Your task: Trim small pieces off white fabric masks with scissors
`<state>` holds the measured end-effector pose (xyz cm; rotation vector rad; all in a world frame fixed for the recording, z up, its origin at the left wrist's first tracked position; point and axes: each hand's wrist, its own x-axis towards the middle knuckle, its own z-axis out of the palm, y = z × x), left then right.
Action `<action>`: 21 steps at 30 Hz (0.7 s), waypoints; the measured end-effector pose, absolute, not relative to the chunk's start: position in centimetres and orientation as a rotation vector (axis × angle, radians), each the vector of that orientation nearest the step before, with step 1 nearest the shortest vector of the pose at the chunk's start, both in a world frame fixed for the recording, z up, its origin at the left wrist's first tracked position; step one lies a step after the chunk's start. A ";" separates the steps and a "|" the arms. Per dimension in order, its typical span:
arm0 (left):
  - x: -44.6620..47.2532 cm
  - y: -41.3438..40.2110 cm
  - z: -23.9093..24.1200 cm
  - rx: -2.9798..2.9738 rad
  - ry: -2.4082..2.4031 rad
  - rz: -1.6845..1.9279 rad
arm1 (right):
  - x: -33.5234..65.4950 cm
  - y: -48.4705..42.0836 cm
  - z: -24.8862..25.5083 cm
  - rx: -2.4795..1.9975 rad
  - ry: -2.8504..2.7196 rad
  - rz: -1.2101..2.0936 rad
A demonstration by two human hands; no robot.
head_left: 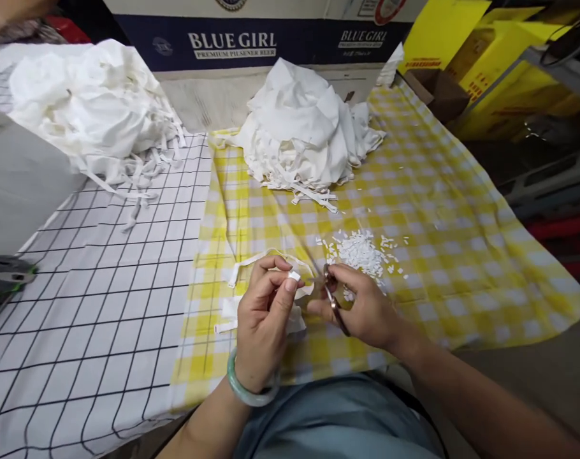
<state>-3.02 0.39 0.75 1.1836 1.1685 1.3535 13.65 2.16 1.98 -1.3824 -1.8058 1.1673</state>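
Note:
My left hand [264,312], with a green bangle at the wrist, pinches a narrow white fabric strip [252,260] that loops over the yellow checked cloth [462,255]. My right hand [361,306] is closed round small scissors [332,299], whose blades point toward the strip's end by my left fingertips. Just beyond the hands lies a small heap of tiny white cut pieces [361,252]. More white strip ends lie under my left hand.
A pile of white fabric with strips [304,131] sits at the back of the yellow cloth. Another white pile [89,108] lies on the black-grid white cloth [103,306] at left. A Blue Girl carton [232,41] stands behind; yellow boxes [505,64] at right.

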 end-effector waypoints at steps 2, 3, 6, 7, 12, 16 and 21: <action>-2.6 0.5 0.8 1.151 1.115 1.328 | 12.8 2.2 1.2 -1.257 -1.514 1.422; -2.6 0.5 1.0 1.150 1.087 1.319 | 12.2 2.3 0.7 -1.174 -1.387 1.540; -2.9 0.8 1.5 1.158 1.039 1.297 | 10.2 2.6 -0.4 -1.017 -1.130 1.756; -3.1 0.9 1.6 1.142 1.038 1.293 | 9.8 2.7 -0.7 -0.993 -1.086 1.805; -3.2 1.3 1.3 1.055 1.100 1.342 | 11.1 2.7 -0.5 -1.118 -1.344 1.796; -2.5 1.4 0.7 1.170 1.195 1.356 | 14.3 2.4 1.0 -1.381 -1.878 1.134; -1.5 1.2 0.5 1.310 1.214 1.336 | 15.9 1.9 1.8 -1.481 -2.129 0.847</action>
